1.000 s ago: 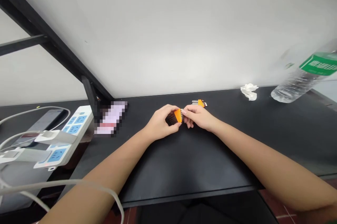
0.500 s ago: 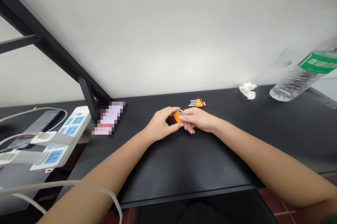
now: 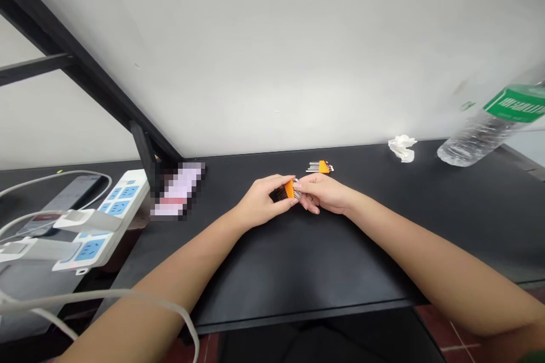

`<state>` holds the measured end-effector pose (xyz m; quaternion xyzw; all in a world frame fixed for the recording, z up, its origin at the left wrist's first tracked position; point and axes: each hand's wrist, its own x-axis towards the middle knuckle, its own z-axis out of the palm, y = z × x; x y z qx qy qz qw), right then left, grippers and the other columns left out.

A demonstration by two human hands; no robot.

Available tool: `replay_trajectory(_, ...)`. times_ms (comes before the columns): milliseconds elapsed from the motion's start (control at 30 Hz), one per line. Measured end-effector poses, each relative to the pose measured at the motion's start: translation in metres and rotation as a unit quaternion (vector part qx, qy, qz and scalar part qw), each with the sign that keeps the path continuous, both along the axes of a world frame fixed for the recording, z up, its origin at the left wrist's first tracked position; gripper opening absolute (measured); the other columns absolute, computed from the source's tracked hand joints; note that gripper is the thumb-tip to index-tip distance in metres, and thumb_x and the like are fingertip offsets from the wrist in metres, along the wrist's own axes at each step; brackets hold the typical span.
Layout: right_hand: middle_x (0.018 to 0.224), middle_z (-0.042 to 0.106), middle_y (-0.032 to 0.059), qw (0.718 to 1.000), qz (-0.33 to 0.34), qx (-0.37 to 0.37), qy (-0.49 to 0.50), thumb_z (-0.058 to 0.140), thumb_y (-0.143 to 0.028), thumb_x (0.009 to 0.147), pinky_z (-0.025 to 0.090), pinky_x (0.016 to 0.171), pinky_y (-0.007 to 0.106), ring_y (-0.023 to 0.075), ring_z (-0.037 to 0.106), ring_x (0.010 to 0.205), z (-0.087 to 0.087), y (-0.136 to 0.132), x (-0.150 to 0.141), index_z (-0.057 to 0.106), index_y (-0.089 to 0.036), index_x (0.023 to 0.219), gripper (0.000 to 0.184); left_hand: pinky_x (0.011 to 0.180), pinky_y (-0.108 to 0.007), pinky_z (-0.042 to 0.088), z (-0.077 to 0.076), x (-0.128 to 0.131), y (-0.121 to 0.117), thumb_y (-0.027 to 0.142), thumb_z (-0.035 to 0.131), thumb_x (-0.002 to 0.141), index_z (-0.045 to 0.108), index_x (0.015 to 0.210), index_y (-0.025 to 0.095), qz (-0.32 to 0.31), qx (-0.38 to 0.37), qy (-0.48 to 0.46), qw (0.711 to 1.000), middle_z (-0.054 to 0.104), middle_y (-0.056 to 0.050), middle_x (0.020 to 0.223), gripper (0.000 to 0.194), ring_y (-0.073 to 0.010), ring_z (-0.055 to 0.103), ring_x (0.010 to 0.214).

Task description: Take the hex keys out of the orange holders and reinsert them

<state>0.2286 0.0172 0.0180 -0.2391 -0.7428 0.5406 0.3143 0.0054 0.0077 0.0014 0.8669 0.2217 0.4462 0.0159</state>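
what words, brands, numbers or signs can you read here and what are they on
No text reads clearly.
Green label on the bottle: white lettering, too blurred to read.
Pixelated item: blocked out.
Phone: screen too small to read.
Orange holder in the left hand, another orange holder on the tabletop: no lettering discernible.

bench: black top (image 3: 298, 272), dull sheen, back edge along the wall
orange key set: orange holder (image 3: 324, 167) with metal keys, flat near back edge, long ends pointing left
tissue: white, crumpled (image 3: 402, 148), right of the key set, by back edge
bottle: clear plastic, green label (image 3: 477, 136), base on bench, far right
blurred item: pinkish, pixelated (image 3: 177, 192), left part, identity unclear
phone: dark edge (image 3: 70, 198), far left, cable across it
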Motion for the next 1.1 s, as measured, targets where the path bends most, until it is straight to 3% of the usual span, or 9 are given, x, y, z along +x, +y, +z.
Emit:
replay_trajectory(200,0.06,0.065,0.0016,1.0,0.022,0.0,0.003,0.07,-0.049,0.091,0.042,0.043,0.019,0.0084,0.053,0.043,0.0017,-0.0011,0.0002,0.067,-0.014,0.075,0.039,0.092,-0.031,0.059,-0.0012,-0.0005,0.0017,0.033,0.072,0.089,0.067,0.131,0.019,-0.037,-0.022,-0.008,0.999,0.075,-0.008,0.116,0.045,-0.0191,0.072,0.1)
replay_trajectory(433,0.063,0.06,-0.0014,0.999,-0.03,0.003,0.034,0.074,-0.048,0.089,0.043,0.047,0.021,0.0101,0.056,0.052,-0.0007,-0.0062,-0.0028,0.06,-0.017,0.077,0.037,0.089,-0.032,0.06,-0.0042,-0.0021,0.0064,0.035,0.07,0.09,0.065,0.135,0.018,-0.043,-0.054,-0.025,0.997,0.074,-0.01,0.116,0.049,-0.0196,0.071,0.097)
replay_trajectory(733,0.061,0.057,-0.0031,0.996,0.008,-0.051,0.074,0.078,-0.05,0.086,0.035,0.043,0.021,0.0065,0.045,0.045,-0.0022,0.0013,0.0001,0.059,-0.016,0.076,0.04,0.096,-0.035,0.061,-0.0013,0.001,0.0005,0.035,0.069,0.093,0.064,0.137,0.02,-0.121,-0.159,-0.033,0.979,0.074,-0.009,0.121,0.047,-0.0213,0.072,0.104)
replay_trajectory(867,0.06,0.055,-0.0029,0.993,0.031,-0.094,0.063,0.076,-0.051,0.088,0.032,0.04,0.019,0.005,0.04,0.042,-0.0033,0.0006,-0.0014,0.059,-0.014,0.074,0.043,0.091,-0.033,0.06,-0.0009,-0.0001,0.0003,0.034,0.072,0.089,0.066,0.133,0.02,-0.092,-0.112,-0.012,0.989,0.074,-0.009,0.113,0.047,-0.0199,0.071,0.099)
replay_trajectory(1100,0.061,0.053,-0.0042,0.986,0.051,-0.047,0.153,0.072,-0.045,0.093,0.032,0.041,0.019,0.0041,0.038,0.041,0.001,0.001,0.0032,0.056,-0.015,0.072,0.04,0.097,-0.032,0.056,0.005,-0.0068,0.0012,0.037,0.072,0.089,0.066,0.13,0.022,-0.006,-0.004,0.023,1.0,0.073,-0.007,0.119,0.044,-0.0191,0.07,0.104)
